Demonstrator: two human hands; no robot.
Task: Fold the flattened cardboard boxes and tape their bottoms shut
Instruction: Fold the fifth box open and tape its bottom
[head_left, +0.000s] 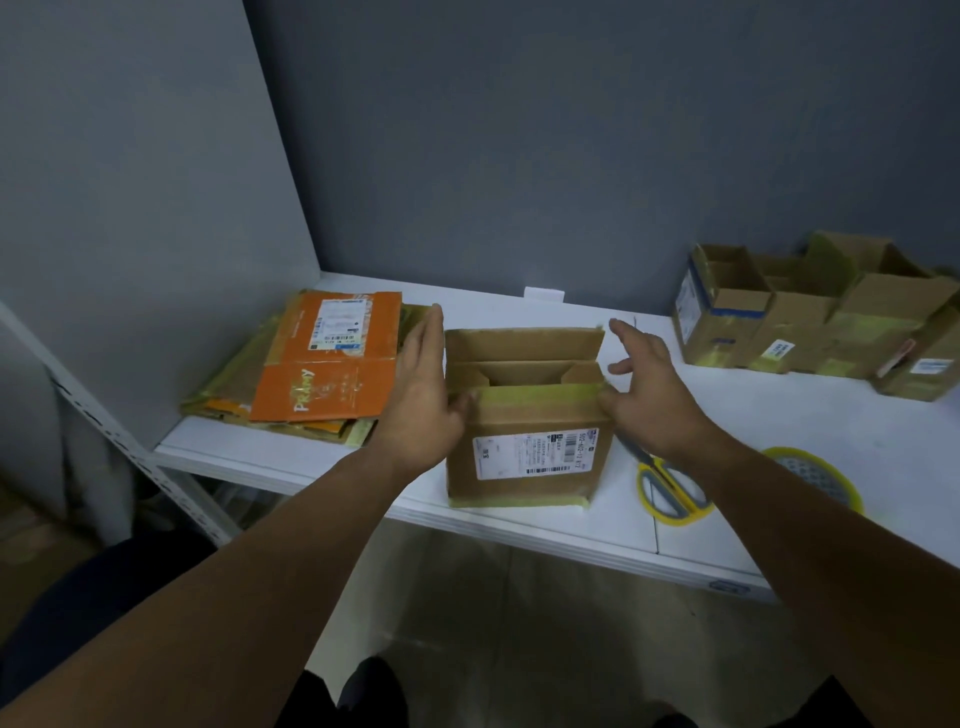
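Flanking the upright cardboard box (524, 452) near the white table's (779, 405) front edge: left hand (423, 379) flat against its left wall, fingers straight; right hand (644, 389) spread beside the right wall, thumb touching the corner. The stack of flattened boxes (322, 364) lies to the left.

**Grey corner, white table**

A white table (753, 395) lies beneath the fingers (435, 319) of the left hand (423, 384). A blue-grey wall (571, 130) rises beyond them, a paler panel (130, 182) to their left, beige tiled floor (519, 597) nearer, dimly lit.
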